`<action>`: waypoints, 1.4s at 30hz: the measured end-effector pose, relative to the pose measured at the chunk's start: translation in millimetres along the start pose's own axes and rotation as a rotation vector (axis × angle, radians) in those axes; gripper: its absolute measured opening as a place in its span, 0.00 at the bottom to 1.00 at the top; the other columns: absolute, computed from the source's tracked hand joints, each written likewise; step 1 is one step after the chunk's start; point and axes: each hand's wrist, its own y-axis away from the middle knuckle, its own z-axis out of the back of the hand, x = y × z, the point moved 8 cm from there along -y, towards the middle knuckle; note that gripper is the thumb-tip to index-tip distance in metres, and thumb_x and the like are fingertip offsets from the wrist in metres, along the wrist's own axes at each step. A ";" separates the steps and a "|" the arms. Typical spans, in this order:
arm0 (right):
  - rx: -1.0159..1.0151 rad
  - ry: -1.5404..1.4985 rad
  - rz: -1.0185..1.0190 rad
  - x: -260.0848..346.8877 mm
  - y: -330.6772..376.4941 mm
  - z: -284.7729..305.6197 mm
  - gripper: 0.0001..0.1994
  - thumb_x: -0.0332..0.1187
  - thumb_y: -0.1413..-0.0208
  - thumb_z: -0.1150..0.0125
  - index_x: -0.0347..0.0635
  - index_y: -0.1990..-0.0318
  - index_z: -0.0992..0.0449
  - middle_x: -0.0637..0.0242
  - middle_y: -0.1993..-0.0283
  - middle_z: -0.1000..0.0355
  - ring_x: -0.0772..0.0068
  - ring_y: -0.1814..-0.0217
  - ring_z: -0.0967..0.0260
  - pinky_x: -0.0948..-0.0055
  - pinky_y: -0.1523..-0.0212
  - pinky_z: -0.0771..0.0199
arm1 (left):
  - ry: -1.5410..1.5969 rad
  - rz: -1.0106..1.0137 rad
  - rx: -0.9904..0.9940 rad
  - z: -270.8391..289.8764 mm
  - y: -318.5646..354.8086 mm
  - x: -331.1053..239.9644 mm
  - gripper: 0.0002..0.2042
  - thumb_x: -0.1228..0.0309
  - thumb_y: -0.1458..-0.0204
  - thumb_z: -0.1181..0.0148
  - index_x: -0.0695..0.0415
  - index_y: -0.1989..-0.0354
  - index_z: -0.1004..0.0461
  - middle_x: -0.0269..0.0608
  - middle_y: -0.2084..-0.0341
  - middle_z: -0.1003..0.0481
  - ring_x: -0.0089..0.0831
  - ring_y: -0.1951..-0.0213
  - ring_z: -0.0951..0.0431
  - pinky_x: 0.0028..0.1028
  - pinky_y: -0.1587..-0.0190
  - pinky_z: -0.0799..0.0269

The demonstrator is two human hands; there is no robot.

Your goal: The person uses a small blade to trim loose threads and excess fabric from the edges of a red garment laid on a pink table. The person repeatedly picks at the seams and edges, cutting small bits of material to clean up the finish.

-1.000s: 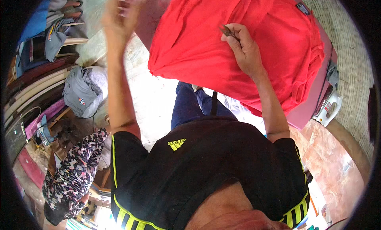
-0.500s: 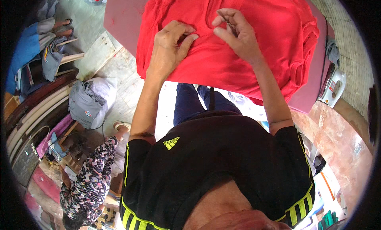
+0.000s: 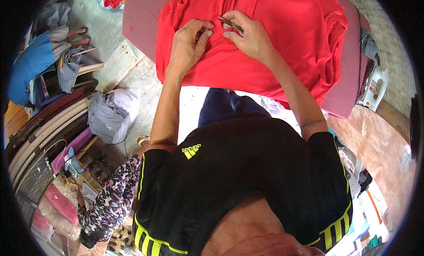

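Observation:
A red knit garment (image 3: 282, 48) lies spread over the padded pink table in front of me. My left hand (image 3: 189, 46) rests on its left part, thumb and fingertips pinched together at the cloth. Whether a loose thread is also in that pinch is too small to tell. Just to the right, my right hand (image 3: 251, 37) is closed around small dark thread snips (image 3: 230, 23). Their tips point left toward my left fingertips, a short gap away, close above a seam in the garment.
The pink table (image 3: 140, 24) shows its bare edge at the left. A white iron (image 3: 374, 89) stands by its right edge, with a grey cloth (image 3: 369, 46) beyond. On the left are a grey-and-white bundle (image 3: 110, 117), a seated person in blue (image 3: 31, 66) and another in patterned clothes (image 3: 112, 189).
My right hand has moved left and slightly down, closer to my left hand. The snips now lie level and show more plainly. My left hand stays pinched at nearly the same place on the cloth.

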 end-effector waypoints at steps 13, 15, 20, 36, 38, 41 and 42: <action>0.010 0.016 0.042 13.9 10.9 6.9 0.18 0.29 0.43 0.34 0.39 0.48 0.31 0.61 0.59 0.22 0.63 0.56 0.22 0.66 0.55 0.24 | -0.059 -0.141 0.021 -3.3 -3.9 -7.8 0.06 0.76 0.48 0.35 0.62 0.63 0.19 0.44 0.71 0.20 0.32 0.75 0.23 0.29 0.69 0.27; 0.124 0.092 -0.034 15.2 15.0 5.6 0.16 0.32 0.40 0.38 0.39 0.48 0.31 0.59 0.58 0.22 0.61 0.56 0.22 0.65 0.56 0.25 | 0.012 -0.074 0.028 -2.0 -5.5 -3.6 0.05 0.76 0.48 0.35 0.62 0.64 0.18 0.43 0.74 0.20 0.26 0.77 0.24 0.27 0.72 0.29; 0.215 0.265 -0.084 17.4 14.9 1.6 0.12 0.34 0.37 0.44 0.40 0.50 0.31 0.55 0.59 0.23 0.53 0.57 0.22 0.58 0.59 0.25 | 0.074 -0.081 0.020 0.1 -8.0 -2.4 0.05 0.76 0.52 0.35 0.62 0.66 0.18 0.44 0.75 0.21 0.30 0.77 0.22 0.29 0.72 0.27; 0.204 0.639 0.044 47.0 0.3 -6.8 0.06 0.33 0.38 0.48 0.41 0.60 0.32 0.54 0.69 0.25 0.46 0.65 0.24 0.50 0.68 0.27 | 0.010 -0.114 -0.042 -4.6 1.2 -5.2 0.03 0.77 0.52 0.35 0.61 0.70 0.21 0.42 0.76 0.21 0.28 0.76 0.22 0.27 0.72 0.26; 0.205 0.630 0.088 45.4 -1.5 -9.4 0.06 0.34 0.38 0.50 0.42 0.60 0.32 0.55 0.66 0.25 0.47 0.64 0.24 0.50 0.68 0.25 | -0.003 -0.180 -0.063 -4.4 3.3 -8.0 0.03 0.77 0.52 0.34 0.61 0.70 0.21 0.43 0.76 0.21 0.30 0.76 0.21 0.28 0.71 0.26; 0.245 0.617 0.118 41.0 -0.7 -12.5 0.08 0.36 0.37 0.52 0.43 0.58 0.31 0.56 0.61 0.25 0.48 0.61 0.23 0.50 0.67 0.23 | -0.031 -0.245 -0.078 -6.8 4.5 -9.2 0.03 0.77 0.52 0.34 0.62 0.69 0.21 0.44 0.75 0.22 0.33 0.75 0.20 0.29 0.71 0.25; 0.263 0.611 0.102 39.4 -1.1 -11.9 0.08 0.36 0.37 0.52 0.43 0.58 0.31 0.56 0.60 0.25 0.49 0.60 0.23 0.50 0.66 0.23 | -0.044 -0.261 -0.078 -7.1 4.6 -9.6 0.03 0.77 0.52 0.35 0.62 0.69 0.21 0.45 0.75 0.22 0.34 0.75 0.20 0.29 0.71 0.25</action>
